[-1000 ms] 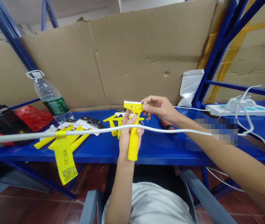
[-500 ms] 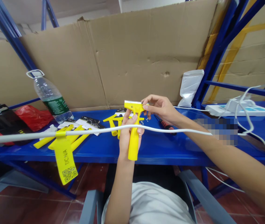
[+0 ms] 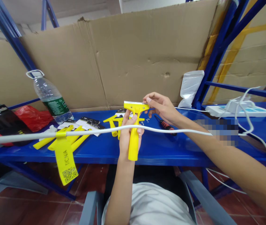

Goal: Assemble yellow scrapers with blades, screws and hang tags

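Note:
My left hand [image 3: 125, 135] is closed around a yellow scraper [image 3: 133, 142], which stands with its wide head up and its hollow handle end down. A thin pale blade edge [image 3: 133, 102] runs along the top of the head, and small screw spots show on its face. At the head's right end, the thumb and forefinger of my right hand [image 3: 161, 106] are pinched together; what lies between them is too small to make out. Behind my left hand lie more yellow scrapers [image 3: 113, 126]. Small screws [image 3: 147, 120] and a red-and-black screwdriver [image 3: 167, 125] rest on the blue table [image 3: 163, 151].
A white cable [image 3: 165, 131] with a yellow tag [image 3: 65, 161] crosses in front of the view. To the left are yellow handles [image 3: 80, 142], printed cards [image 3: 89, 124], a water bottle [image 3: 52, 100] and a red bag [image 3: 33, 118]. A power strip [image 3: 259, 110] sits at right.
My right thumb and fingertips have shifted slightly up, from the side of the scraper head to its top right corner, uncovering a screw spot. My left hand keeps its hold.

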`<state>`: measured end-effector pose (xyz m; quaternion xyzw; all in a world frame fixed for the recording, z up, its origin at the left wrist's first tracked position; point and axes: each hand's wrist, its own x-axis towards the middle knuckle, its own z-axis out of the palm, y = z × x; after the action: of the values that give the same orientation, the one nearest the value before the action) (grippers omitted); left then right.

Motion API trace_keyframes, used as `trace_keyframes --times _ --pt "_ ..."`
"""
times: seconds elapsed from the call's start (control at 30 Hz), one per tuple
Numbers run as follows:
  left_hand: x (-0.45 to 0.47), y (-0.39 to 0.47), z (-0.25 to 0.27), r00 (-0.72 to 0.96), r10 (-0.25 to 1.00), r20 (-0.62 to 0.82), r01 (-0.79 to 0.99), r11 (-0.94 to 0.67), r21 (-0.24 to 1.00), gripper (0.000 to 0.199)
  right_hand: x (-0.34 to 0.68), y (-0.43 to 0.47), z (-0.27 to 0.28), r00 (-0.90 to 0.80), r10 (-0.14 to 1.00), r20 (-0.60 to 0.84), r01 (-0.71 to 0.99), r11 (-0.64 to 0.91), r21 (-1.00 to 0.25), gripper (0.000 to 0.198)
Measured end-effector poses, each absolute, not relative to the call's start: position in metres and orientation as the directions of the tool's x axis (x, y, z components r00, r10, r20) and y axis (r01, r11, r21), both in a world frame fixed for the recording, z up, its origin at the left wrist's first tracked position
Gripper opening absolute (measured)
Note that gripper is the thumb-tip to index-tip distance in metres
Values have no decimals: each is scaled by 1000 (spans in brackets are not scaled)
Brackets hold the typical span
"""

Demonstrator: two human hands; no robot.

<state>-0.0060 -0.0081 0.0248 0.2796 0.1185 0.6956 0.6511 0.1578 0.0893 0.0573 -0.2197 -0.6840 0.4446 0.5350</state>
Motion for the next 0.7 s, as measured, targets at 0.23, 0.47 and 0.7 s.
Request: trace_keyframes --times 0.23,0.47,0.7 --pt "-8 -11 24 -3 973 232 -846 -126 518 46 177 121 41 -409 752 517 660 635 -402 16" --pt "-8 -11 22 -21 960 281 -853 -164 496 44 190 130 30 -471 848 243 836 517 -185 19" --pt "-8 -15 24 -30 956 290 -854 -176 490 49 188 134 29 -432 887 165 885 452 -113 24"
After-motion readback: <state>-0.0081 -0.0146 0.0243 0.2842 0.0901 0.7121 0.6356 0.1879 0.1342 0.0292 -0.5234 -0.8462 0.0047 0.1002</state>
